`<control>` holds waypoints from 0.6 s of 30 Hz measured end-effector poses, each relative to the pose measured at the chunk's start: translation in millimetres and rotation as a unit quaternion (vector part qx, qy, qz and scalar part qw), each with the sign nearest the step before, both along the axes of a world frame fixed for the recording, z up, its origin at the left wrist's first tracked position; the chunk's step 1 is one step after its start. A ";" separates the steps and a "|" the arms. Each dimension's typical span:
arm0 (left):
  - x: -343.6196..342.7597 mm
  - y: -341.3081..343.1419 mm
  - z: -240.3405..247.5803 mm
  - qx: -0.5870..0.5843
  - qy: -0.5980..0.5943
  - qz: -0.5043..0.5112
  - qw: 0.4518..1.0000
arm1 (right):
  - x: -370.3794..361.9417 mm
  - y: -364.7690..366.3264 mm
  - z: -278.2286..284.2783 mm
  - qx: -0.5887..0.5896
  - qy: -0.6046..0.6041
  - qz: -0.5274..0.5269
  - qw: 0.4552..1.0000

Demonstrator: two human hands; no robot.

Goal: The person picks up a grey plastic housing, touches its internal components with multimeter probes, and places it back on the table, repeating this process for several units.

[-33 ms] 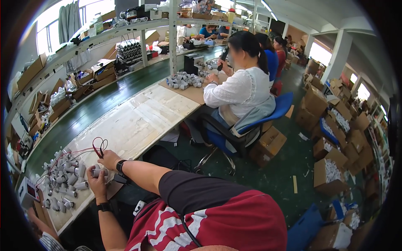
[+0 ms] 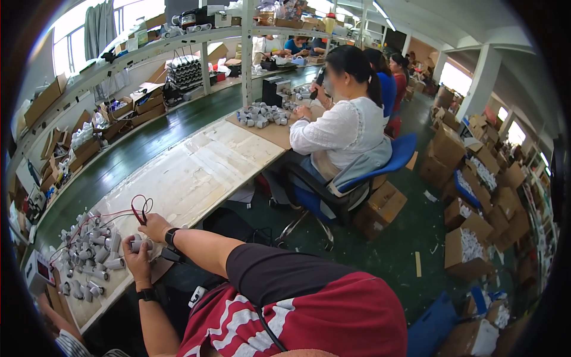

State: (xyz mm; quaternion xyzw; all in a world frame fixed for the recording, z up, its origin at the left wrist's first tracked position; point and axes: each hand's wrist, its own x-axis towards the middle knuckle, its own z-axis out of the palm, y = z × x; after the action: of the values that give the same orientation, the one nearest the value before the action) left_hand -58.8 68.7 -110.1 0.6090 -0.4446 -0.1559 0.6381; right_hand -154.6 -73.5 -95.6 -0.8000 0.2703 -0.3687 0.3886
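My left hand (image 2: 139, 263) is closed around a small grey-white cylindrical part (image 2: 137, 244) near the front edge of the table. Just beyond it, my right hand (image 2: 157, 228) grips a pair of red and black test probes (image 2: 142, 218). Their tips point towards the part, but I cannot tell whether they touch it. Thin red and black leads (image 2: 113, 213) loop from the probes over a pile of similar grey-white parts (image 2: 89, 245) to the left. A white meter box with a display (image 2: 40, 269) stands at the table's left end.
The worn white table (image 2: 196, 156) stretches away to the right. A co-worker in a white top (image 2: 342, 125) sits there on a blue chair (image 2: 395, 156), beside another heap of parts (image 2: 262, 114). Cardboard boxes (image 2: 467, 250) stand on the right. Another person's arm (image 2: 56, 312) shows at lower left.
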 end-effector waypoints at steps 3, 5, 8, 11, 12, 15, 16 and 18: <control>-0.1 3.6 -1.1 0.016 0.021 0.002 1.000 | -2.6 1.3 -2.6 0.018 -0.035 0.010 0.999; -0.3 -1.1 -3.3 0.016 0.035 0.000 0.999 | -4.5 -2.1 -6.2 0.020 -0.020 0.018 0.999; -4.0 -3.1 -5.4 -0.008 0.051 0.005 0.999 | -3.8 -4.7 -7.5 0.022 0.008 0.037 0.999; -7.5 -1.4 -3.1 -0.016 0.060 0.010 0.998 | -8.0 -4.9 -7.6 0.040 -0.044 0.041 0.997; -8.4 1.9 0.6 -0.015 0.056 0.011 0.998 | -8.2 -2.1 -3.5 0.045 -0.041 0.053 0.997; -15.7 1.7 3.2 -0.017 0.051 0.023 0.998 | -16.2 2.1 4.5 0.060 -0.042 0.072 0.995; -19.4 2.6 4.5 -0.027 0.036 0.035 0.998 | -18.5 2.4 7.0 0.070 -0.036 0.079 0.994; -24.2 2.2 4.9 -0.026 0.025 0.061 0.998 | -20.5 4.0 13.3 0.079 -0.038 0.093 0.992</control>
State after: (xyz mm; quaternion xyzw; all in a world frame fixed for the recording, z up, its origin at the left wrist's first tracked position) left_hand -82.9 70.8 -105.3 0.6138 -0.3946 -0.1203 0.6730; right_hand -175.1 -69.5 -82.3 -0.7738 0.2077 -0.3384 0.4935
